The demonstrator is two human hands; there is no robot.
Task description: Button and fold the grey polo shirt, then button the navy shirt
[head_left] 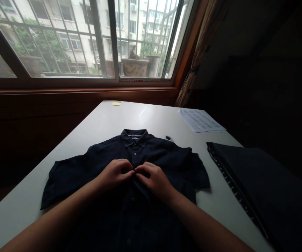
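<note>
A dark navy short-sleeved shirt (164, 155) lies flat and face up on the white table (109, 120), collar pointing toward the window. My left hand (115, 174) and my right hand (153, 178) meet at the shirt's button placket, just below the second button. Both hands have their fingers curled and pinched on the fabric of the placket. The fingertips touch each other at the centre line. What exactly sits between the fingertips is too small to see.
A dark folded garment or case with a dotted edge (258, 189) lies at the right. A printed paper sheet (199, 120) is at the far right, a yellow sticky note (116, 103) at the far edge, a small round object (168, 138) by the shirt's shoulder.
</note>
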